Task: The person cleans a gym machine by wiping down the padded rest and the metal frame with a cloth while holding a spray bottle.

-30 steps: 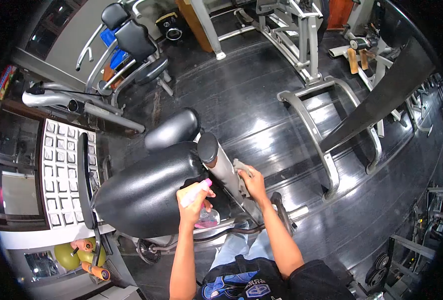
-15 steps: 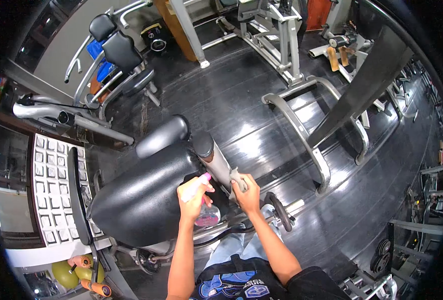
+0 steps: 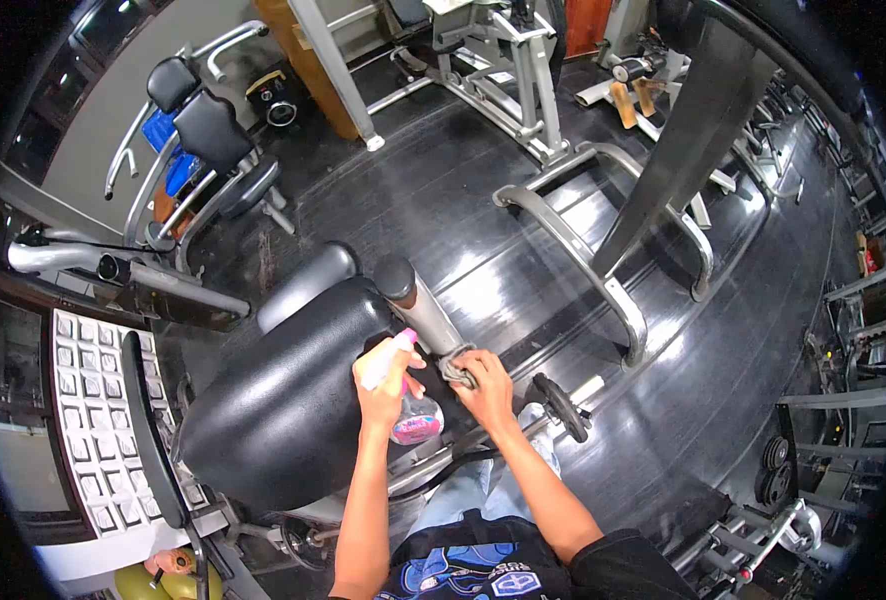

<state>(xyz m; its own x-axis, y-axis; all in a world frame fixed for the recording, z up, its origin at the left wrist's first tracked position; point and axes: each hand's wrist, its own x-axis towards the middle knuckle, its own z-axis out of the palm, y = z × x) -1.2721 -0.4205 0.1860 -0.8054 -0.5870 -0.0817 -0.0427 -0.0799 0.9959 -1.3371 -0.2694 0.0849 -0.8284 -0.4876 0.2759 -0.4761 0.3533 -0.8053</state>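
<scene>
My left hand (image 3: 385,385) is closed around the neck of a clear spray bottle (image 3: 418,420) with a pink and white trigger head and pink liquid or label low on it. In my right hand (image 3: 483,388) is a bunched grey cloth (image 3: 455,366), which lies against the lower part of a silver metal post (image 3: 433,318) with a dark rounded cap. Just left of both hands is a large black padded bench (image 3: 283,400). A smaller padded roll (image 3: 308,287) sits behind it.
A barbell with a small black plate (image 3: 561,407) runs in front of my legs. Silver machine frames (image 3: 628,330) stand ahead on the right. A black-padded seat machine (image 3: 208,130) is at the far left, and green balls (image 3: 168,580) lie at lower left.
My right hand has moved left and slightly down with the cloth, now more bunched against the post. The spray bottle stays in my left hand. The view has shifted slightly.
</scene>
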